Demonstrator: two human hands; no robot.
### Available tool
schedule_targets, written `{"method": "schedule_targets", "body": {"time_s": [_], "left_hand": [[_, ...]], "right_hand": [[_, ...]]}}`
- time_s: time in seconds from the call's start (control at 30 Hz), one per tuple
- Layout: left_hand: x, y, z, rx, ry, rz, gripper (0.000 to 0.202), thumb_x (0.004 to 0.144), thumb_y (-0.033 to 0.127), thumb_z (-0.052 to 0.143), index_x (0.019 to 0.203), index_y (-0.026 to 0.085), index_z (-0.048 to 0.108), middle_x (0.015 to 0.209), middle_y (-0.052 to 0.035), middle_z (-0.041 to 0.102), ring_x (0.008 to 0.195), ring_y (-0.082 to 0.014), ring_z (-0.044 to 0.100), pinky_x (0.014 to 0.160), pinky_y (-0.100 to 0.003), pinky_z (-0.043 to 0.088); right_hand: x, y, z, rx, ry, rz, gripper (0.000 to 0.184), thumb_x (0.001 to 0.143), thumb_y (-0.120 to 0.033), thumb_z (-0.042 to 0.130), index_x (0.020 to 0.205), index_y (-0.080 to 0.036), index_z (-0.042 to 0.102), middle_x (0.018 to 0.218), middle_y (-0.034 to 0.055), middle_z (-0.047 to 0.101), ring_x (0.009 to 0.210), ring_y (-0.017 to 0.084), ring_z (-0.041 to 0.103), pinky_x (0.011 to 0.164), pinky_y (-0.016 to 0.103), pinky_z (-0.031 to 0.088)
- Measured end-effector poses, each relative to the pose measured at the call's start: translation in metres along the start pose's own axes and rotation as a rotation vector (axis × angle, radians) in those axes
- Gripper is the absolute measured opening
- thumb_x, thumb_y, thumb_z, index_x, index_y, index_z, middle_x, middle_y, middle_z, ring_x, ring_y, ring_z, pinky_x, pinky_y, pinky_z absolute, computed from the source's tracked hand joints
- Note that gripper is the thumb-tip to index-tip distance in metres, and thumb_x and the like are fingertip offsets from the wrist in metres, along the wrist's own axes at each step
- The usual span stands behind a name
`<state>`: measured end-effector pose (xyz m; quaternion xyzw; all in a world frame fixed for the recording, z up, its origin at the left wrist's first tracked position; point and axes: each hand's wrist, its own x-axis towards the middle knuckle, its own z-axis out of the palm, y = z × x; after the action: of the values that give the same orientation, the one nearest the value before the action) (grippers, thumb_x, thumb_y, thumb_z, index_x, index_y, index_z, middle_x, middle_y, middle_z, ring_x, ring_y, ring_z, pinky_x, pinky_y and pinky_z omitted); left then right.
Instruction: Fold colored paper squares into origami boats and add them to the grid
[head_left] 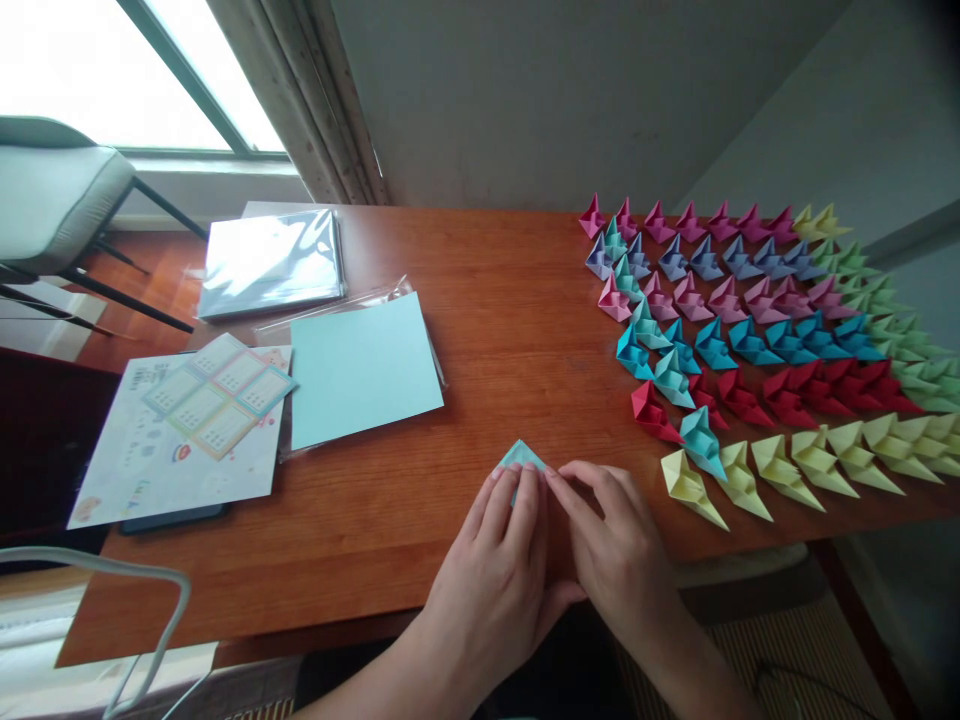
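Turquoise folded paper [521, 455] lies near the close edge of the desk [517, 280], straight ahead of the body, mostly hidden under the fingers. Its visible corner points away from the person. How far the rest runs back beneath the hands does not show, so its long axis cannot be told.

Both hands touch it. The left hand [506, 530] covers more of it, coming in from the near left with fingers close together, their tips laid on the paper just behind that corner; its thumb reaches out toward the right hand [619, 540]. The right hand is at the paper's right side, index fingertip against the edge, the other fingers curled. Whether either grip pinches the paper or only presses it, I cannot tell.

Off to the right, beyond the right hand, stand rows of small folded paper pieces, the nearest a pale yellow piece [686, 485]; a slanting line of turquoise ones crosses the rows. On the left hand's side, well apart from it, lies a light blue sheet [364, 370].
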<state>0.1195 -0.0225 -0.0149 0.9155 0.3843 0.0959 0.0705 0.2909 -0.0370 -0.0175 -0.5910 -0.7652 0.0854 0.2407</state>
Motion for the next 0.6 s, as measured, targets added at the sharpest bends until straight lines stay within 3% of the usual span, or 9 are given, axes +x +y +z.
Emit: {"method": "schedule_targets", "body": {"time_s": [0.23,0.43,0.6], "left_hand": [[-0.004,-0.017,-0.018,0.067,0.037,0.062,0.068,0.097,0.056,0.046,0.138,0.003,0.057,0.144,-0.0198,0.057,0.135,-0.0345,0.050,0.117,-0.045,0.034],[-0.024,-0.040,-0.030,0.138,0.096,-0.004,0.055,0.100,0.045,0.045,0.132,0.004,0.063,0.145,-0.0167,0.059,0.133,-0.0335,0.052,0.115,-0.045,0.032],[-0.026,-0.041,-0.031,0.070,0.130,-0.045,0.050,0.099,0.038,0.047,0.135,0.005,0.059,0.144,-0.0154,0.060,0.130,-0.0330,0.054,0.111,-0.046,0.035]], "right_hand": [[-0.001,-0.005,-0.004,-0.242,-0.046,-0.018,0.042,0.098,-0.008,0.048,0.134,-0.022,0.064,0.122,0.0112,0.068,0.112,0.029,0.058,0.092,0.046,0.047],[-0.001,-0.006,-0.004,-0.219,-0.051,-0.002,0.042,0.097,-0.006,0.048,0.133,-0.021,0.064,0.123,0.0115,0.067,0.114,0.029,0.056,0.094,0.046,0.047],[0.006,-0.005,-0.004,-0.122,-0.020,0.007,0.038,0.095,-0.006,0.050,0.126,-0.020,0.065,0.116,0.0109,0.066,0.108,0.027,0.058,0.091,0.044,0.048]]}}
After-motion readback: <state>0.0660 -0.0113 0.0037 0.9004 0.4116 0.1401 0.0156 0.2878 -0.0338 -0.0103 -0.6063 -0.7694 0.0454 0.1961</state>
